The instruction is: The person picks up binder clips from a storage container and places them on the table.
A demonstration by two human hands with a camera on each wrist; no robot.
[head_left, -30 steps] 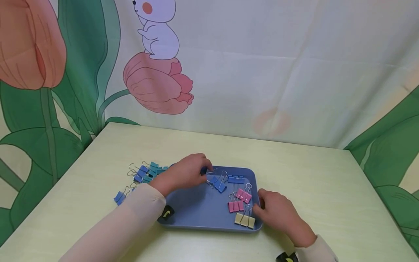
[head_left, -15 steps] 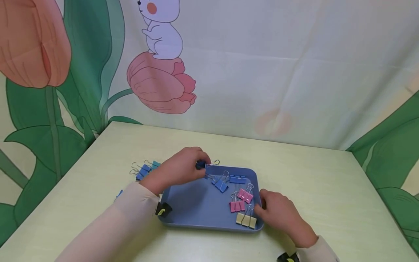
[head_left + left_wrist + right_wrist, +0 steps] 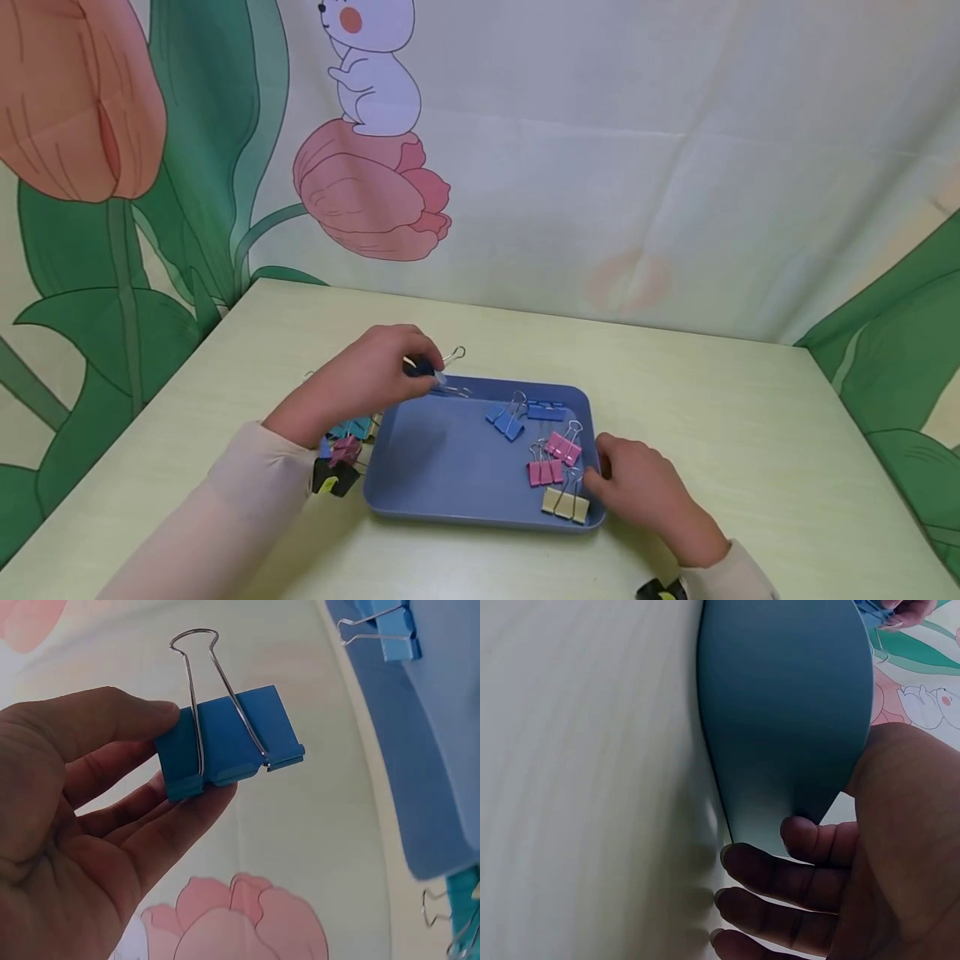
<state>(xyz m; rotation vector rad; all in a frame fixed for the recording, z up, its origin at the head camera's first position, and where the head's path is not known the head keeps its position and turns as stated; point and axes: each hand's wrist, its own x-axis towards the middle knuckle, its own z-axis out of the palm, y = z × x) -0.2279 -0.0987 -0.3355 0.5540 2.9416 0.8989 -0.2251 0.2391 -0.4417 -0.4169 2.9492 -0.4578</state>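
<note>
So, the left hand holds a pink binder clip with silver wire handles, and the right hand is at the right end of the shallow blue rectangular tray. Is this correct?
Not quite: the binder clip in the left hand is blue, not pink, as the left wrist view shows. The right hand is at the right end of the tray.

Head view faces forward and down; nearer wrist views both catch the tray (image 3: pixel 457 475).

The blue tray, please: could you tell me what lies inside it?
Two blue clips, two pink clips and one yellow clip are visible inside; the tray floor directly beneath them is covered.
</note>
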